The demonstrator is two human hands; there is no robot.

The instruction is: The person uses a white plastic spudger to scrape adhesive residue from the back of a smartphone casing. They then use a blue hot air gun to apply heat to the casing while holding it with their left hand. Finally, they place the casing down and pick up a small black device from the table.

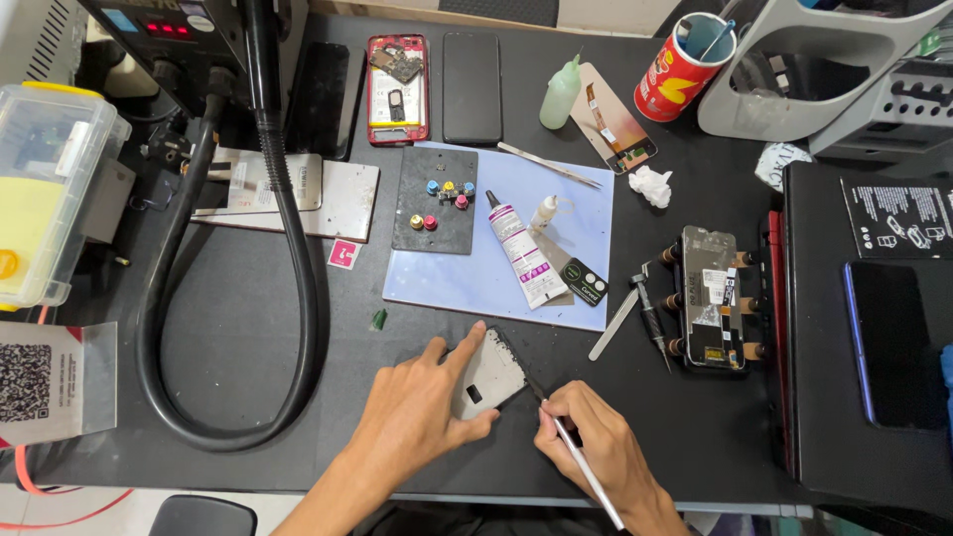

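Dark workbench, near its front edge: the left hand (422,412) pins a grey phone back cover (488,375), its long axis slanting up-right, while the right hand (594,447), just beside it, pinches thin tweezers (576,459) at the cover's right edge.

A black worktop (248,298) carries a pale blue mat (476,288) near its middle. Along the far edge lie a red opened phone (398,89) and a black phone (472,87). A thick black hose (298,298) loops over the left half. A clamped phone (710,298) sits toward the right edge, and a grey phone frame (488,372) lies by the near edge.
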